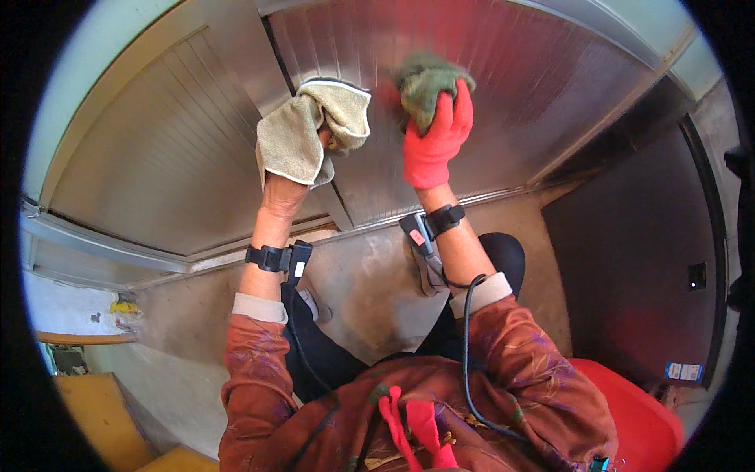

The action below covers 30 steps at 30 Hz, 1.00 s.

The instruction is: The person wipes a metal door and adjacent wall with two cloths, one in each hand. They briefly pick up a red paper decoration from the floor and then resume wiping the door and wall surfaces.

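Observation:
A beige cloth with white edging (pixel 292 133) drapes over my left hand (pixel 285 193). Bare fingers show in its folds, gripping it; the rest of that hand is hidden beneath. To the right, my right hand (pixel 437 138) wears a pinkish-red knit glove and grasps a bunched green cloth (pixel 427 85), slightly blurred. Both cloths are at a ribbed, shiny metal-look panel (pixel 365 159); whether each one touches it I cannot tell for certain. The left cloth is by the dark vertical gap between this panel and a second ribbed panel (pixel 147 141).
A metal rail (pixel 377 224) runs along the panels' foot, above a stained concrete floor (pixel 365 277). At right stands a dark cabinet or appliance (pixel 637 253). Behind my right arm is a red plastic seat (pixel 634 413). Yellowish wooden furniture (pixel 100 413) stands lower left. Cables run from both wrist straps.

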Tool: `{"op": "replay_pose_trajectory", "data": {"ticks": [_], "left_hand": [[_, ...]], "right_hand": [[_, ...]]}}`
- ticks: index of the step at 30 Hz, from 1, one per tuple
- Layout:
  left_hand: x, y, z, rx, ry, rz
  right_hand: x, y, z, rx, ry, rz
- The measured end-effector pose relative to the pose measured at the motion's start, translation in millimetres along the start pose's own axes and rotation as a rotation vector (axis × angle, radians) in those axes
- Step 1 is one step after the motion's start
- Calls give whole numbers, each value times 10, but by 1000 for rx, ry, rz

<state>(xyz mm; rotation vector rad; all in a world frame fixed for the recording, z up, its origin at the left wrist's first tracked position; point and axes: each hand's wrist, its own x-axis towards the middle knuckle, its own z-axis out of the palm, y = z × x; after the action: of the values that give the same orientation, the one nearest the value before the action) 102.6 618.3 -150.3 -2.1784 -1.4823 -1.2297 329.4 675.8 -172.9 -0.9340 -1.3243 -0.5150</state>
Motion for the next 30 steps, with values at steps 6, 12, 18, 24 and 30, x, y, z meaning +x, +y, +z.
{"op": "replay_pose_trajectory", "data": {"ticks": [6,12,18,24,30], "left_hand": [[-16,-52,-12,67,107,-5],[43,43,-128,-195,82,-113],[-76,6,-24,-260,69,-144],[-374,-235,125,-197,52,-54],[-700,-496,190,-33,31,-29]], "right_hand": [[-717,4,9,-57,-73,119],[-1100,2,34,-27,-84,168],[-1628,-41,61,-22,-88,399],[-2232,-213,233,-67,-41,837],[-2595,-250,397,-8,45,1081]]}}
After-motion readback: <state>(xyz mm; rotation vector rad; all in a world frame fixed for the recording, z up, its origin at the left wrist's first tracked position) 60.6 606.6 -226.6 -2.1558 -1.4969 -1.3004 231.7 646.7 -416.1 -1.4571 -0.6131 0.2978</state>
